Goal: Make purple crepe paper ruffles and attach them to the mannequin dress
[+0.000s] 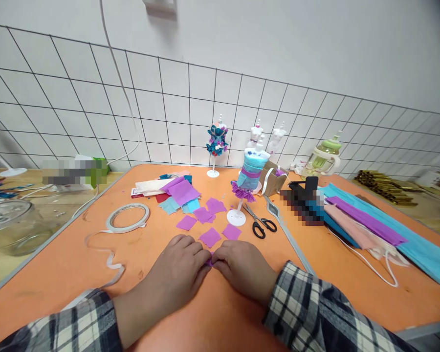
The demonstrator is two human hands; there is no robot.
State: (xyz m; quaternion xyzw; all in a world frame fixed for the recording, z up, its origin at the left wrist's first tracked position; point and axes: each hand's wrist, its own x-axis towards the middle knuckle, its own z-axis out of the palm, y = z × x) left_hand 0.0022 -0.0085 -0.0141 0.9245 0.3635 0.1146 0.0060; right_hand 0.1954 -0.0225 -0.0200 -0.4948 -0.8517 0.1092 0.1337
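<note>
My left hand [178, 271] and my right hand [242, 269] meet knuckles-up on the orange mat [77, 264], fingers curled together. Between their fingertips they pinch a small purple paper piece [209, 261], mostly hidden. Just beyond lie several purple paper squares [209, 236]. A small mannequin on a white stand [247, 183] wears a blue and purple paper dress. Black scissors [260, 225] lie to its right.
A tape roll [127, 217] with a loose tail lies left. Folded crepe paper sheets [370, 222] stretch along the right. More mannequins [216, 142], a paper bag [273, 180], a green-lidded bottle [324, 159] and a glass bowl [7, 222] stand around. A wire grid backs the table.
</note>
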